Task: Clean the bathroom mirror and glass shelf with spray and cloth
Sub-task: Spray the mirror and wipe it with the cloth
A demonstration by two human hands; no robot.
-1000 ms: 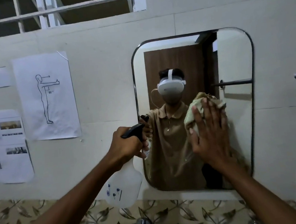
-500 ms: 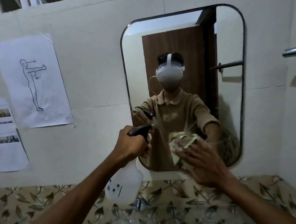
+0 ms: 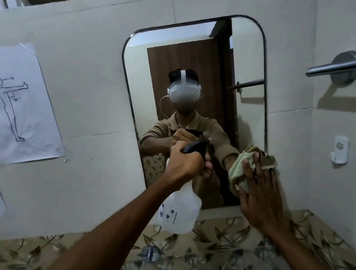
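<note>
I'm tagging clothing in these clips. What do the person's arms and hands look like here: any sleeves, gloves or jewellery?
Both forearms are bare from the frame edge to the wrist. The left hand and right hand wear no gloves, and no watch or rings show. Only the mirror reflection shows short brown sleeves ending above the elbow.

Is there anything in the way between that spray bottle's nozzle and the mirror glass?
Nothing visible. The left hand aims the spray bottle at the mirror; the right hand presses the cloth on the lower right glass, off to the side.
</note>
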